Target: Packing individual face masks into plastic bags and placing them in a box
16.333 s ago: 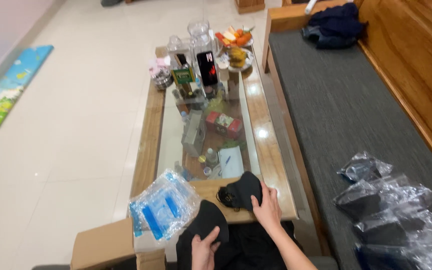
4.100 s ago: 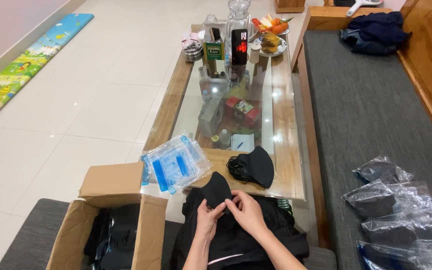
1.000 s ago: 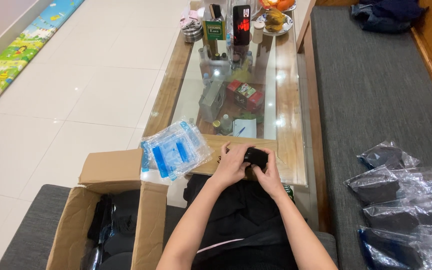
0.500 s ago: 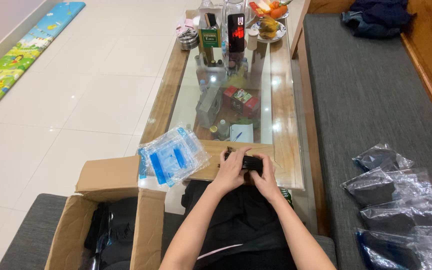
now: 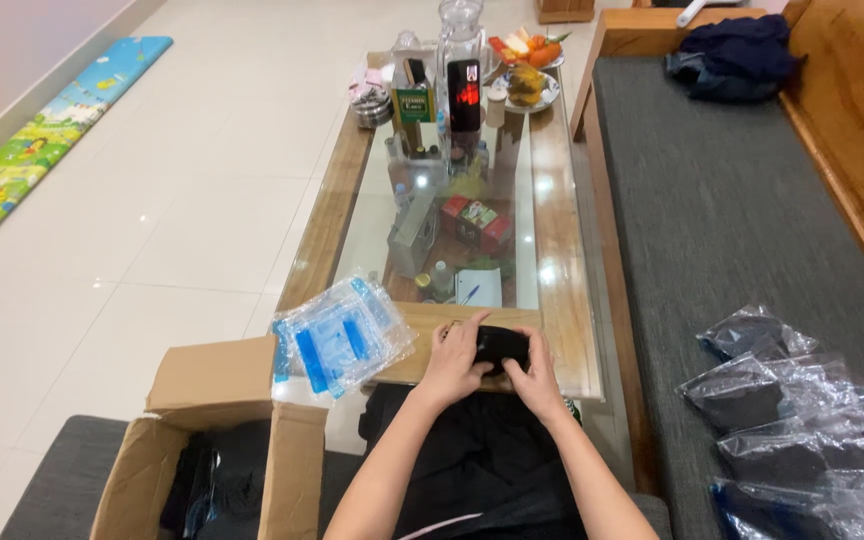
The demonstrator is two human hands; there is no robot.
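A small folded black cloth bundle rests on the near wooden edge of the glass-topped coffee table. My left hand grips its left side and my right hand grips its right side, both pressing it against the table edge. To the left lies a stack of clear plastic bags with blue strips, partly hanging over the table corner.
An open cardboard box with dark bagged items stands at lower left. Several bagged black items lie on the grey bench cushion at right. Bottles, a jug and fruit plates crowd the far table end.
The black cloth has gone from loose pieces held at my lap to a compact bundle pressed on the table edge. My hands have stayed on it over the last second.
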